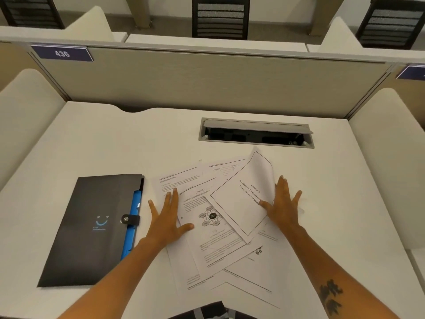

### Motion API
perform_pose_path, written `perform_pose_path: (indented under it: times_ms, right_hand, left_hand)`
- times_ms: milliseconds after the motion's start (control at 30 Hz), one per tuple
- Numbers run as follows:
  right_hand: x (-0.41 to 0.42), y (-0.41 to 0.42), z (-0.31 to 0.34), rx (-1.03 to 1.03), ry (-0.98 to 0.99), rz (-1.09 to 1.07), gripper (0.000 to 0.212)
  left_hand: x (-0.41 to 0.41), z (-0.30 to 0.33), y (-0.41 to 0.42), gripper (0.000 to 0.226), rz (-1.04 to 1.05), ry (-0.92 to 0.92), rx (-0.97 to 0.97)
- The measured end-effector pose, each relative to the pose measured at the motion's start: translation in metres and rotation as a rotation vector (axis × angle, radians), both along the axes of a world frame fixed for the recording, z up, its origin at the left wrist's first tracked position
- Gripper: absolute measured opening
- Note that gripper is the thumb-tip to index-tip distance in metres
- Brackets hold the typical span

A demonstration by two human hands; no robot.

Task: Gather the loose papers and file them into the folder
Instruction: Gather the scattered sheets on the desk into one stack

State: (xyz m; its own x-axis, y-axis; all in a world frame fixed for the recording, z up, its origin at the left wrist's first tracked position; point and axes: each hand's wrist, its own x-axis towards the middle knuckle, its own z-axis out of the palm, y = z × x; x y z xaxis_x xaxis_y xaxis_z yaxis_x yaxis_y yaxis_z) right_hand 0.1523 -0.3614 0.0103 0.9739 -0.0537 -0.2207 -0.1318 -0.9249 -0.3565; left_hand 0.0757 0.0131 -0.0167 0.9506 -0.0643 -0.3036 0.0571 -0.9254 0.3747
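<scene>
Lengthwise, folder (92, 226) pointing away.

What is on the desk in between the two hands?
In the head view, the loose papers lie between the left hand and the right hand, fanned out and overlapping. Both hands rest flat on their outer edges.
</scene>
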Motion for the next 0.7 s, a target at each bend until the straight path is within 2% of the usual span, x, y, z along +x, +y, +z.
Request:
perform_pose_path:
  times_ms: [100, 167, 300, 367, 467, 600, 700]
  right_hand:
    - [-0.006, 0.007, 0.001, 0.146, -0.103, -0.047, 0.105]
    - [-0.009, 0.012, 0.002, 0.205, -0.131, -0.160, 0.103]
    - [-0.019, 0.023, 0.007, 0.651, -0.152, -0.380, 0.085]
    - [-0.024, 0.026, 0.009, 0.751, -0.147, -0.392, 0.074]
    - [-0.029, 0.026, 0.011, 0.709, -0.094, -0.311, 0.061]
    - [-0.028, 0.033, 0.015, 0.601, 0.020, -0.140, 0.073]
    - [-0.020, 0.048, 0.024, 0.576, 0.077, -0.111, 0.088]
  left_hand:
    - [-0.005, 0.000, -0.007, 0.115, -0.008, -0.111, -0.086]
    - [-0.010, 0.002, -0.015, 0.113, 0.043, -0.164, -0.175]
    - [-0.018, 0.002, -0.025, 0.117, 0.107, -0.204, -0.274]
    - [-0.020, 0.002, -0.025, 0.112, 0.115, -0.203, -0.289]
    - [-0.021, 0.004, -0.024, 0.107, 0.117, -0.174, -0.261]
    - [-0.022, 0.003, -0.023, 0.110, 0.123, -0.156, -0.129]
    - [-0.024, 0.001, -0.020, 0.113, 0.154, -0.135, -0.083]
